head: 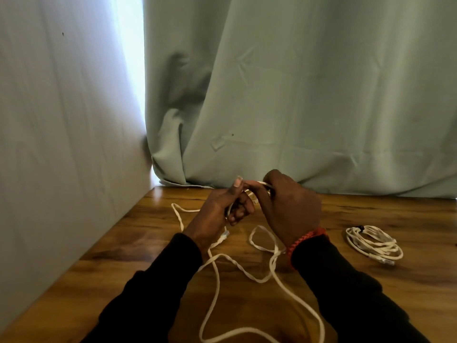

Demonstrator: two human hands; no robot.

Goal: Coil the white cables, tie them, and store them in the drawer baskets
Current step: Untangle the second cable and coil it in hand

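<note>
- The long, loose white flat cable [247, 271] sprawls in slack loops over the brown wooden tabletop [371, 305] in the lower centre of the frame, with one end raised between the two hands at mid-frame.
- It looks light and limp and appears to hold its kinks, so it will likely twist and spring out of a coil unless each turn is pinned; the clear plug [225, 235] lying just below the left wrist is the stiff, more breakable part.
- The best hold is probably on the cord itself just behind an end, feeding loops into one palm.
- The left hand [222, 209] has thumb and curled fingers closed around a strand.
- The right hand [289, 206], with a red braided bracelet [306, 240] at its wrist, pinches the same cable near its knuckles.
- A finished white cable bundle [373, 243], tied with a dark tie, lies at the right of the frame, well apart.
- Pale green curtains [296, 95] hang behind the table.
</note>
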